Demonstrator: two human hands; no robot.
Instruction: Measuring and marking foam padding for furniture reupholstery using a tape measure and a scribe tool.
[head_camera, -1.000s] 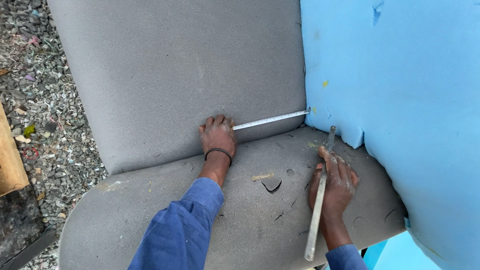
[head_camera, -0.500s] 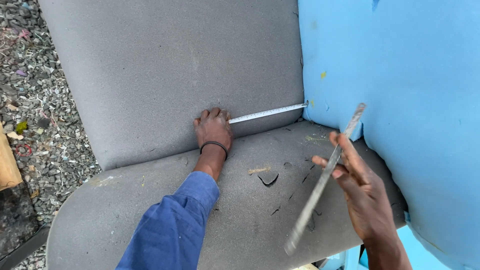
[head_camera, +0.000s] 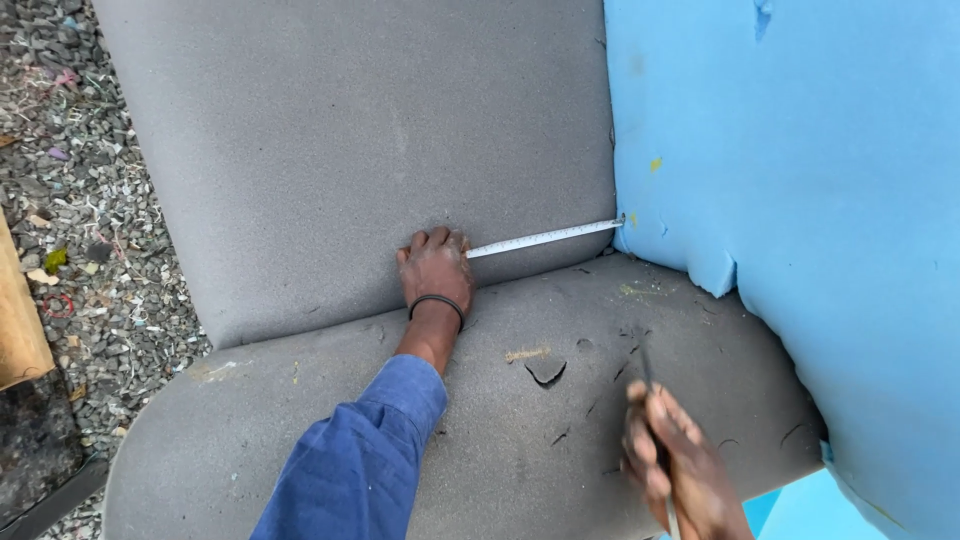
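Observation:
My left hand (head_camera: 436, 268) presses on the crease between two grey foam cushions and holds a tape measure there. Its white blade (head_camera: 545, 238) runs right to the edge of the blue foam (head_camera: 800, 200). A dark band circles that wrist, and the sleeve is blue. My right hand (head_camera: 680, 460) is blurred low over the lower grey cushion (head_camera: 480, 440). It grips a thin metal strip (head_camera: 648, 372) whose tip points up and away from me.
The upper grey cushion (head_camera: 360, 140) leans back behind the lower one. Small tears mark the lower cushion near its middle (head_camera: 545, 372). Gravel with scraps (head_camera: 70, 200) lies at the left, beside a wooden board (head_camera: 20, 320).
My right hand has dropped from over the blue foam's edge toward the bottom of the view, swinging the metal strip with it. My left hand and the tape have stayed put.

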